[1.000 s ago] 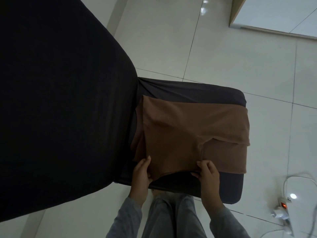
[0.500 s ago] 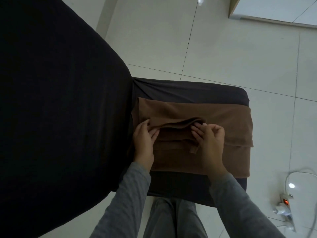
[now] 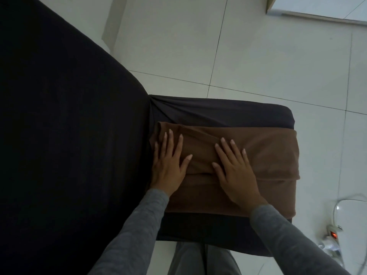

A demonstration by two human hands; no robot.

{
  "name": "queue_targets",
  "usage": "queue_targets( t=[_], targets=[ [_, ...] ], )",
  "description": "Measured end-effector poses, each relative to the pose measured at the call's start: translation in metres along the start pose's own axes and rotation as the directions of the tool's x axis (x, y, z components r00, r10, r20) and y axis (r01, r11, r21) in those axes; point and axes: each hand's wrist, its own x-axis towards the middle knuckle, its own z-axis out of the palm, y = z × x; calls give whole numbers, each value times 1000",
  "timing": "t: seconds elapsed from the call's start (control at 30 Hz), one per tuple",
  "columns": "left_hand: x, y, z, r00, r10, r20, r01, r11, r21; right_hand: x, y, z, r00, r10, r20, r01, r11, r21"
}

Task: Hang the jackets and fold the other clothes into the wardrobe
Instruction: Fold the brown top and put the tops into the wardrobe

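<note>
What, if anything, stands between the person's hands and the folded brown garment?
Nothing visible does. The left hand and the right hand both lie flat, fingers straight, directly on the folded brown garment, which rests on the dark-covered seat. No wardrobe can be made out in this view, so the way there cannot be judged.

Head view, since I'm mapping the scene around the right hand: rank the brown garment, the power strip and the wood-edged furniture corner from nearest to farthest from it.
1. Brown garment: directly under the right hand, which presses flat on it.
2. Power strip: low at the right edge, its red light lit.
3. Wood-edged furniture corner: far off at the top right.
</note>
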Motion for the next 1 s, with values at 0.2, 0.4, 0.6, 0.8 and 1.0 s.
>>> queue_targets(
  t=[0.2,0.4,0.6,0.8,1.0],
  targets=[
    [-1,-4,-12,967,-158,-201,136,984,-116,-6,24,-11,992,121,-41,-120,992,35],
    [12,25,-12,953,243,-181,-262,962,-83,2,8,-3,994,35,-101,-28,997,77],
    [-1,-6,11,994,108,-30,-108,994,19,-17,27,7,967,225,-117,-213,971,104],
    [-20,-5,10,999,-30,-37,32,998,60,-57,83,-5,776,620,-114,-500,715,488],
    [-39,66,4,934,355,-53,-355,935,0,-50,146,2,502,735,455,-646,-31,762]
  ],
)
